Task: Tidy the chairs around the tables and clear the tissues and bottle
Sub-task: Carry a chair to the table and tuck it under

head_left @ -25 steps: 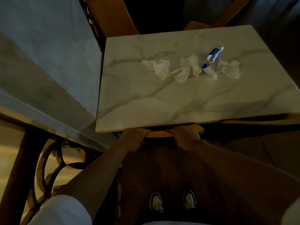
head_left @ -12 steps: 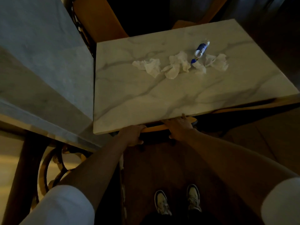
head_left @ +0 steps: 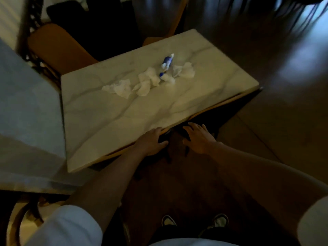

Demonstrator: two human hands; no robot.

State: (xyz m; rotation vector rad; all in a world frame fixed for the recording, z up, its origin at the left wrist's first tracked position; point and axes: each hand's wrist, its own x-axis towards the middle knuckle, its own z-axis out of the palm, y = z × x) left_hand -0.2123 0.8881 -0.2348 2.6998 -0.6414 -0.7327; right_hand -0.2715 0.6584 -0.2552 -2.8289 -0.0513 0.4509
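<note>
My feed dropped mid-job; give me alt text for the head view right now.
Both bare hands, left hand and right hand, reach out open at the near edge of a marble table, holding nothing. Crumpled tissues and a small blue-and-clear bottle on its side lie across the tabletop's far half. The picture is dim and blurred.

Marble table (head_left: 110,121), dimly lit; crumpled tissues (head_left: 142,83) strung across its far half; bottle (head_left: 166,63) lying on its side among them, touching the tissues.
</note>
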